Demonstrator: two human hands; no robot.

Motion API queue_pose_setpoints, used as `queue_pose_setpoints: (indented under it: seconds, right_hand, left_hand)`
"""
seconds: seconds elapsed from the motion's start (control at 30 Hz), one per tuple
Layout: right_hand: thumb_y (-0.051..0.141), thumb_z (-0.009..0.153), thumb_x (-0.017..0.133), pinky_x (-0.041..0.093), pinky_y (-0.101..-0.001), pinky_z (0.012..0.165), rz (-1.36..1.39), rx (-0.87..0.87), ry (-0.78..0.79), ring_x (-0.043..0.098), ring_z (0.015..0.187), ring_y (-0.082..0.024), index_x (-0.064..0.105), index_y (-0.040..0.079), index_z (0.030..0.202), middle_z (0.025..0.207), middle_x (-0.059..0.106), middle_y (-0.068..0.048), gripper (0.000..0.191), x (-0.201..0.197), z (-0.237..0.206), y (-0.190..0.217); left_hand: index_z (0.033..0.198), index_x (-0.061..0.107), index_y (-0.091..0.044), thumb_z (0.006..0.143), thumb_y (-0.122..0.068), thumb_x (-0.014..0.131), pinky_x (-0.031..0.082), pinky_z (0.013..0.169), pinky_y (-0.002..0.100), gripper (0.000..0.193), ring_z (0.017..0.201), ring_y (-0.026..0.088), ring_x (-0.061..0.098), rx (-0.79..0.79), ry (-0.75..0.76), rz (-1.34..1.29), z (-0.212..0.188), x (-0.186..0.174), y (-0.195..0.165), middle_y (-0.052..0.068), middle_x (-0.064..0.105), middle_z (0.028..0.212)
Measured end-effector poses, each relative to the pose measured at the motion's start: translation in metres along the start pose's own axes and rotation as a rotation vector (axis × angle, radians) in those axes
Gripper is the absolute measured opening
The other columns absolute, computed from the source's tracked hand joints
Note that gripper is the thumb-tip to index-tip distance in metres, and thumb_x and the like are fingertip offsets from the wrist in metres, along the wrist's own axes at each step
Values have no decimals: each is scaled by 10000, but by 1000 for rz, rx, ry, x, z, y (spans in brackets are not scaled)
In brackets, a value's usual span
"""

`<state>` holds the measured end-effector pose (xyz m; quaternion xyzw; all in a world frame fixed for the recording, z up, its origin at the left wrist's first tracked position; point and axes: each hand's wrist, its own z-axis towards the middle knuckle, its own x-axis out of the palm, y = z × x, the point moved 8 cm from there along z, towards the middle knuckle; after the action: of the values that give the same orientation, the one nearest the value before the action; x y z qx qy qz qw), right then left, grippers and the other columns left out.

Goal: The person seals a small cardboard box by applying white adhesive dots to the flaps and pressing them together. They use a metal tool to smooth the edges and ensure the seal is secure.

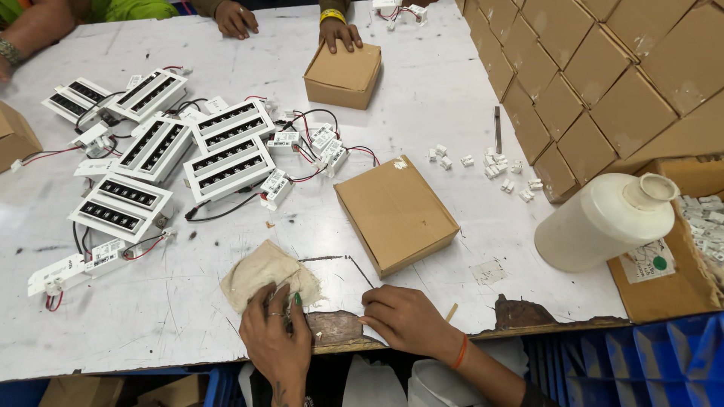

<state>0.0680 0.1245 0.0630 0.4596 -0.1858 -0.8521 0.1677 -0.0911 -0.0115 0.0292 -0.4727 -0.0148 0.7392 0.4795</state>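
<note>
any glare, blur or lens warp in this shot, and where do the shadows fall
Head view: even overhead light, only mild sheen on the white table; soft short shadows beside the closed cardboard box and white plastic bottle; sharp overall; wide-angle bending at the edges, seen in the stacked boxes; left hand and right hand unblurred.

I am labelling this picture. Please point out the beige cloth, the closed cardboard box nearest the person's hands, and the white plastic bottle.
beige cloth (260,273): head view, on its middle.
closed cardboard box (394,211): head view, on its top face.
white plastic bottle (599,222): head view, on its body.
</note>
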Motion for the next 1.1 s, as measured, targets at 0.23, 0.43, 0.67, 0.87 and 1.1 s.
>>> queue_pose_setpoints:
  seconds: [0.23,0.43,0.67,0.87,1.1]
  right_hand:
    - [166,939,718,548,-366,662,9,-6,5,675,800,-264,675,27,840,981,688,-87,176,-1,1,1]
    - [163,933,726,549,-355,648,-1,7,6,675,785,-250,693,20,847,972,695,-79,170,1,1,1]
    - [165,929,731,556,-354,662,-19,3,-5,680,802,-248,699,26,860,974,699,-77,158,1,2,3]
    - [166,926,732,557,-356,666,-24,10,-4,679,809,-250,700,29,867,978,701,-78,153,2,2,3]
    - [170,927,730,557,-353,670,-32,15,-4,679,817,-247,699,34,865,975,701,-70,153,1,3,4]
  left_hand:
    - [1175,739,-111,909,-193,679,424,1070,447,284,1231,298,585,2,14,15,-1,1,0,82,644,1288]
    - [1163,744,-111,920,-197,672,430,1069,450,267,1218,302,595,6,-1,8,-1,-1,-1,83,652,1275]
    - [1162,740,-102,924,-188,669,428,1073,456,264,1210,311,595,20,-21,-7,-1,-4,-2,88,653,1275]
    - [1165,741,-100,924,-184,671,428,1078,458,264,1206,309,598,16,-22,-16,-2,-4,-1,90,654,1274]
    - [1159,744,-100,927,-190,669,424,1083,455,260,1223,313,595,9,-18,-7,-3,-3,0,89,656,1278]
